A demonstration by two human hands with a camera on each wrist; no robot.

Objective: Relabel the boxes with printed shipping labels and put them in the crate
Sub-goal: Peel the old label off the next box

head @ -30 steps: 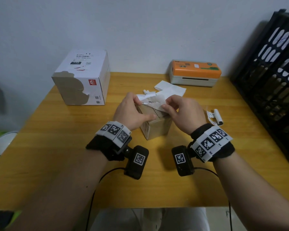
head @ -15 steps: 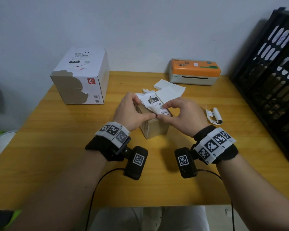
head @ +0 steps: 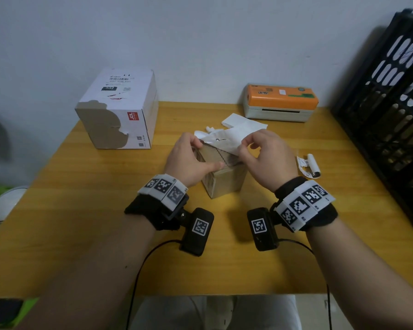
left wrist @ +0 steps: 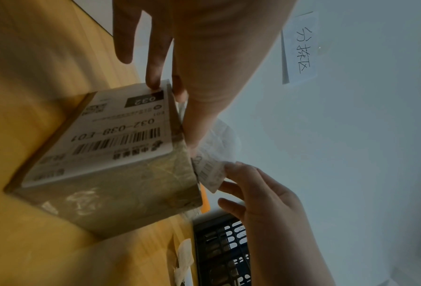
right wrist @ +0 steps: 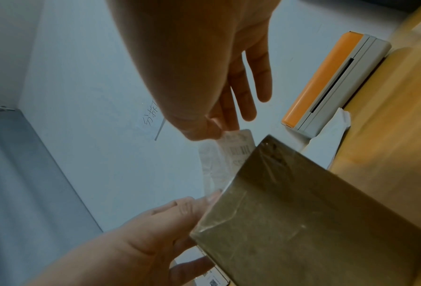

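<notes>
A small brown taped box (head: 224, 184) stands at the table's middle. My left hand (head: 202, 155) grips it, the thumb lying along its near top edge and the fingers over the far side. My right hand (head: 244, 150) pinches a corner of a white shipping label (head: 227, 141) and holds it lifted off the box top; its far end still lies at the box's back edge. In the left wrist view the box (left wrist: 121, 193) carries another printed label (left wrist: 121, 133) on a side face. The black crate (head: 379, 129) stands at the right.
A large white box (head: 119, 110) sits at the back left. An orange and white label printer (head: 280, 102) stands against the wall, with white sheets (head: 243, 122) in front of it. Curled label scraps (head: 309, 165) lie right of my hands.
My right hand has pulled the label up and back from the box's front corner, baring more of the brown top. The left hand keeps its hold on the box.
</notes>
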